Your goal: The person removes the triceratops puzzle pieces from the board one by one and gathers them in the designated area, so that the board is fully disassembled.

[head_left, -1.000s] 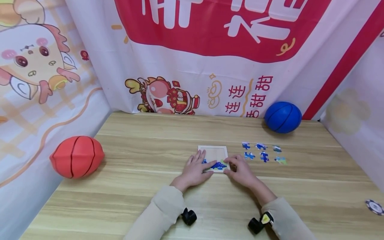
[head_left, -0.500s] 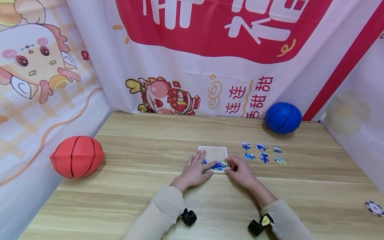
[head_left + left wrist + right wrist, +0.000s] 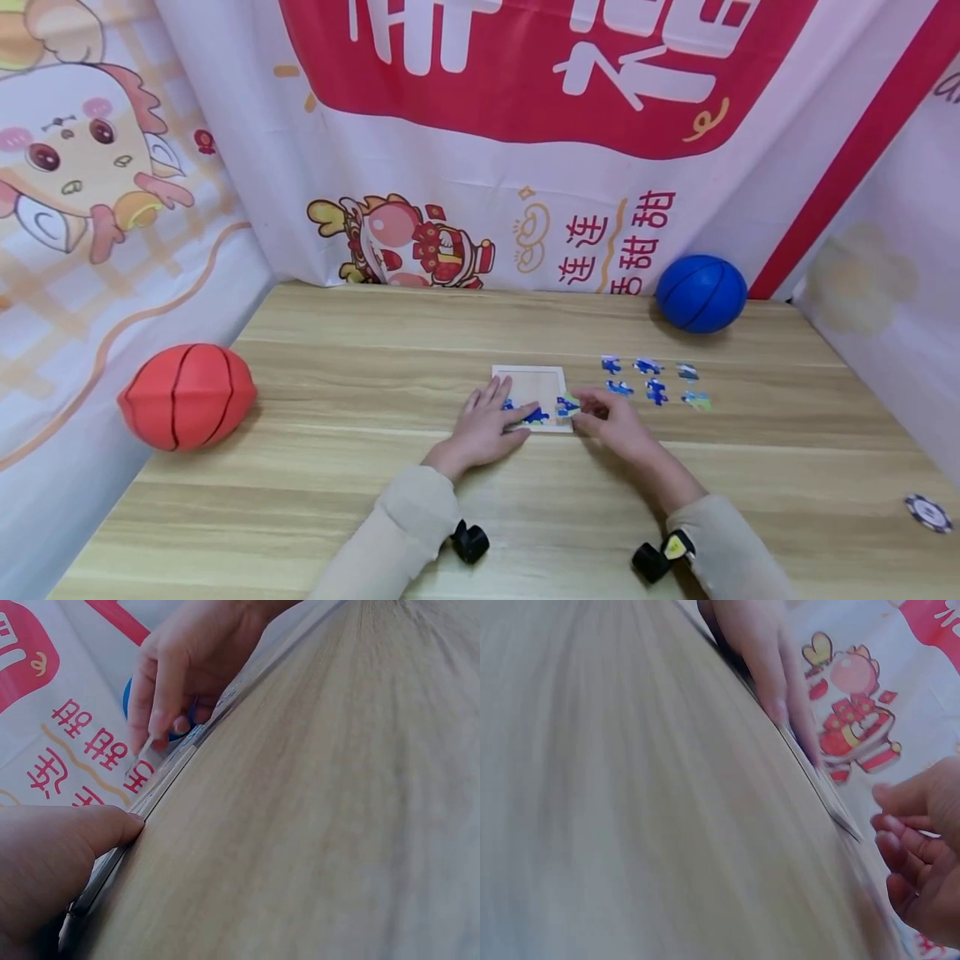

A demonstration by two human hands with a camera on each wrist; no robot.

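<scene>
My left hand (image 3: 483, 427) lies with its fingers spread over the left side of a small pale wooden puzzle tray (image 3: 528, 369). The thumb and index finger reach along the blue puzzle pieces (image 3: 536, 416) in its bottom row. Over the tray's right edge, my right hand (image 3: 617, 427) pinches a blue and green puzzle piece (image 3: 567, 406) between thumb and fingers. In the left wrist view that piece (image 3: 145, 747) shows almost edge-on, raised and tilted. The right wrist view has the tray's corner (image 3: 846, 823) beside my right hand, where the piece cannot be made out.
Several loose puzzle pieces (image 3: 656, 392) lie in two rows right of the tray. A blue ball (image 3: 701, 293) stands at the back right and a red ball (image 3: 189, 397) at the left edge. A round chip (image 3: 928, 513) lies far right on the wooden table (image 3: 360, 392).
My right hand has shifted slightly right and lifted the piece from the tray's lower right corner, baring wood there. The left hand stays in place. The head view has shifted slightly.
</scene>
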